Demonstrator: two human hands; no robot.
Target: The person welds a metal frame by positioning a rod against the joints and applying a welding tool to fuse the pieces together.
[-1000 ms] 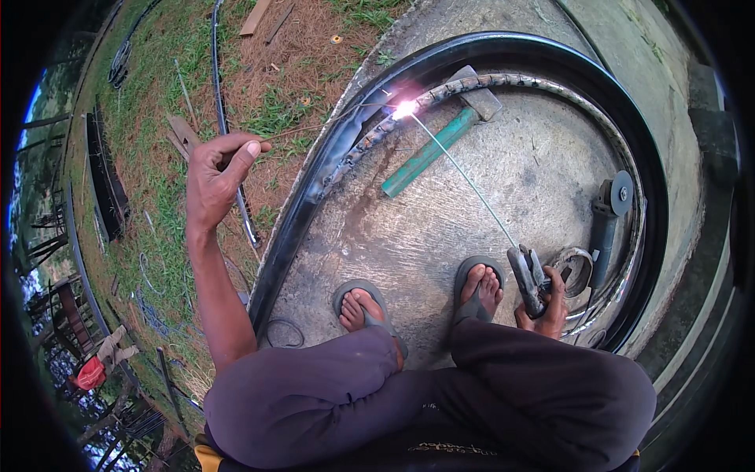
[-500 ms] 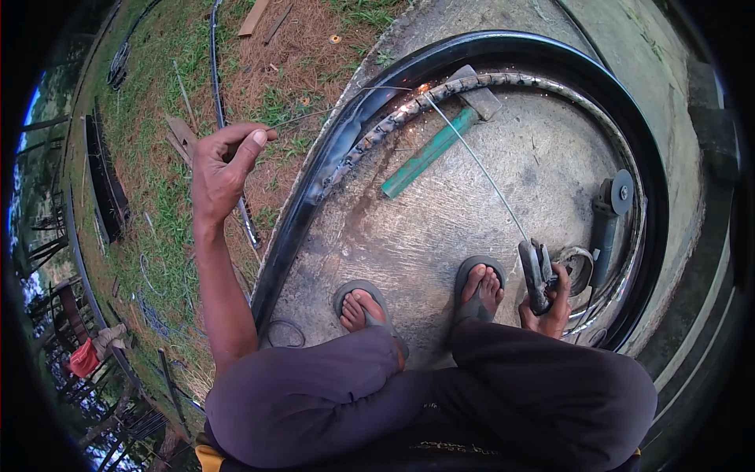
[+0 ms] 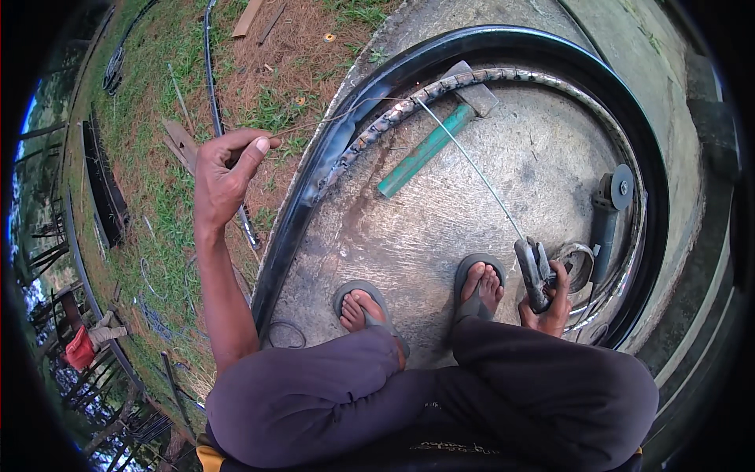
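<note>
My left hand (image 3: 224, 177) is raised over the grass at the left, thumb and forefinger pinched on a thin wire (image 3: 322, 119). The wire reaches right, across a black curved metal channel (image 3: 314, 169), to a curved metal bar (image 3: 385, 120) with rough weld marks along it. At the lower right my right hand (image 3: 553, 308) is closed around a welding electrode holder (image 3: 532, 275). From its jaws a long pale welding rod (image 3: 472, 164) slants up left, its tip at the bar near the wire's far end. A tiny orange glow shows there.
A hammer (image 3: 425, 161) with a green handle lies inside the curve, its head by the bar. An angle grinder (image 3: 605, 224) lies at the right, beside a round metal clamp-like piece (image 3: 580, 263). My sandalled feet rest on the concrete (image 3: 354, 228). Another person (image 3: 82, 346) is at far left.
The bright sparks at the rod's tip have died down to a faint glow. The tip has shifted slightly left along the bar. Both hands keep their grips.
</note>
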